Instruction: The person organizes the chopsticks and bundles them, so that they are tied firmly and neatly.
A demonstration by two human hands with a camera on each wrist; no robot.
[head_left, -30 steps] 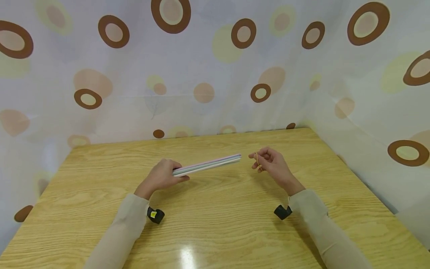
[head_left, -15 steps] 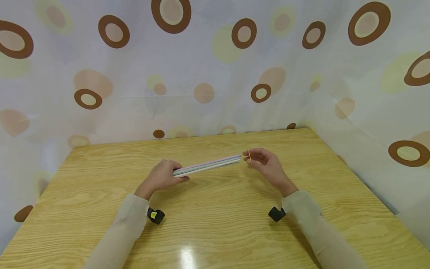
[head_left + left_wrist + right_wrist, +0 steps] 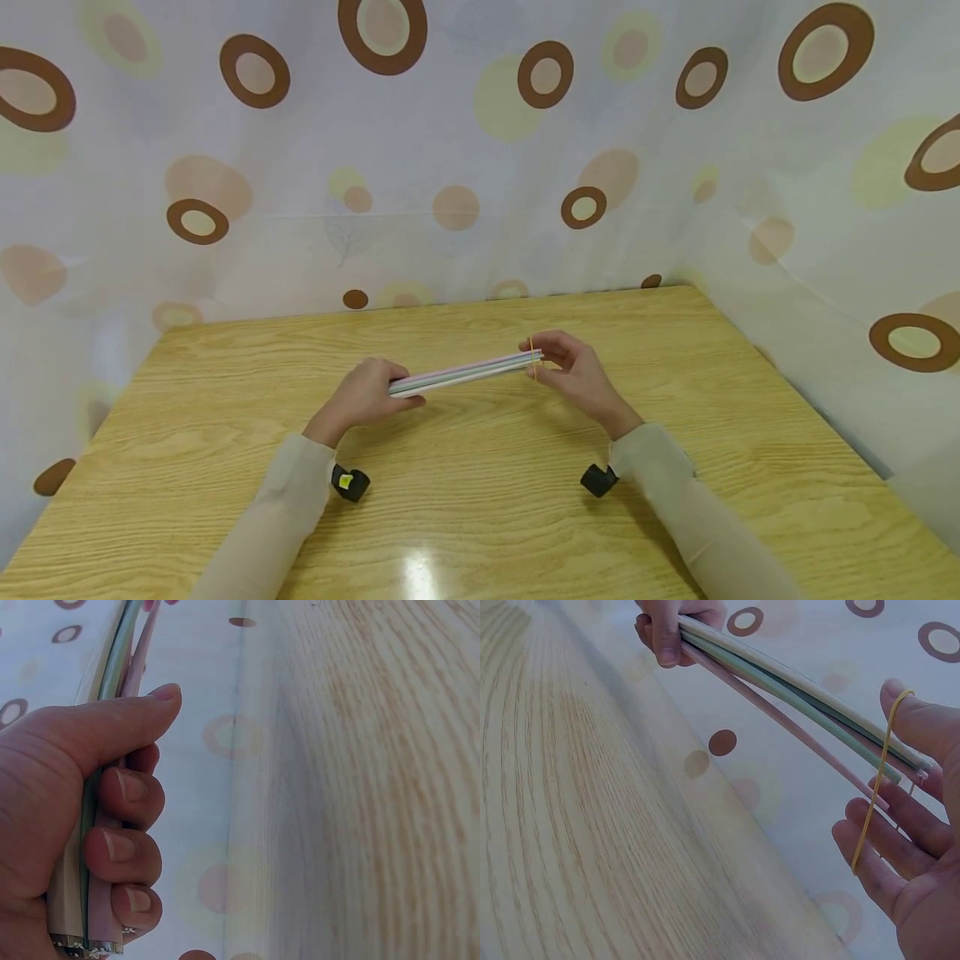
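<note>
A bundle of pastel straws (image 3: 465,372) is held level above the wooden table (image 3: 480,500), and my left hand (image 3: 367,396) grips its near end. The left wrist view shows that hand's fingers (image 3: 124,825) and thumb wrapped round the straws (image 3: 120,660). My right hand (image 3: 566,367) is at the bundle's far end with a thin yellow rubber band (image 3: 532,357) stretched between thumb and fingers. In the right wrist view the rubber band (image 3: 874,795) is spread wide, and the tips of the straws (image 3: 795,697) reach into its loop.
A pale curtain with brown and yellow rings (image 3: 465,167) closes the table's back and right sides. The table's right edge (image 3: 795,392) runs close to the curtain. Bare wood lies in front of both hands.
My right hand has moved left with the rubber band, from a gap away to the straws' tips. The left hand and bundle have stayed nearly still.
</note>
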